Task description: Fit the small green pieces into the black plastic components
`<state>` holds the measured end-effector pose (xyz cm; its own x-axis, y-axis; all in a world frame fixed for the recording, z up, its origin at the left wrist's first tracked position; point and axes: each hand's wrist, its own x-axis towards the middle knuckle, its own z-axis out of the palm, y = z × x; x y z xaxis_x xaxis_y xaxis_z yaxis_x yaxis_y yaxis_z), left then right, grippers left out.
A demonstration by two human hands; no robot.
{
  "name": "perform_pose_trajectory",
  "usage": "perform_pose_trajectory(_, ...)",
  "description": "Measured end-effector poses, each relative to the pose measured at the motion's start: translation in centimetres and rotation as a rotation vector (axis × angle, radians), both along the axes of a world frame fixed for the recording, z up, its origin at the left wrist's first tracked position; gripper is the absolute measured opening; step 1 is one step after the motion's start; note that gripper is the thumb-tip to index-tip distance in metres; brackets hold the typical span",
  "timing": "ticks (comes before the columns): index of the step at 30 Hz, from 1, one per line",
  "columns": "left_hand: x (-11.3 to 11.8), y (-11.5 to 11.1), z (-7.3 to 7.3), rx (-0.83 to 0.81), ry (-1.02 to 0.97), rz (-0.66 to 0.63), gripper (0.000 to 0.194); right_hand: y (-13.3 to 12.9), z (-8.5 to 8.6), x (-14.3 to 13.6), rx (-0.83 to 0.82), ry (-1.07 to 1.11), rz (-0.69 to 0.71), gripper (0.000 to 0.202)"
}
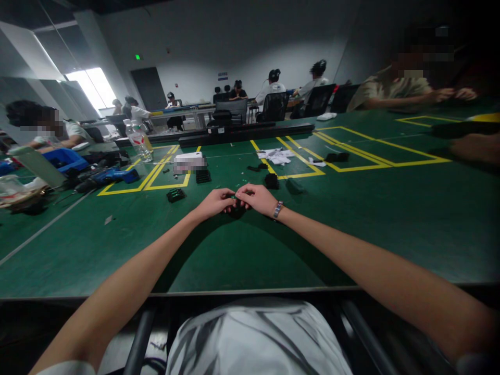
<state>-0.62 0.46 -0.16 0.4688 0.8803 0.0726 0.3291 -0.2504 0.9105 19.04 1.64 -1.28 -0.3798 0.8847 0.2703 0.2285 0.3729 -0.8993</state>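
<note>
My left hand (214,202) and my right hand (258,198) meet over the green table (250,250). Their fingers are closed around a small black part with green on it (234,208), mostly hidden by the fingers. A metal band (278,209) circles my right wrist. To the left of my left hand sits a black block with green strips (175,195). Beyond it lies a black slotted block (203,177). Just past my right hand is another dark block (271,180), with small black pieces (257,167) behind it.
A white rectangular case (189,161), white paper scraps (275,155) and a clear bottle (138,140) stand farther back. At left are a blue-and-black power tool (113,176) and a blue bin (64,158). A long black bar (246,134) crosses the far side. Other people sit around.
</note>
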Motion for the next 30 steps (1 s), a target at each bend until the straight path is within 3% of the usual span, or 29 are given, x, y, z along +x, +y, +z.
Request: perform_pose_trajectory(30, -0.01, 0.12, -0.12, 0.004, 0.009, 0.003, 0.03, -0.18, 0.18, -0.05, 0.003, -0.01, -0.005, 0.018)
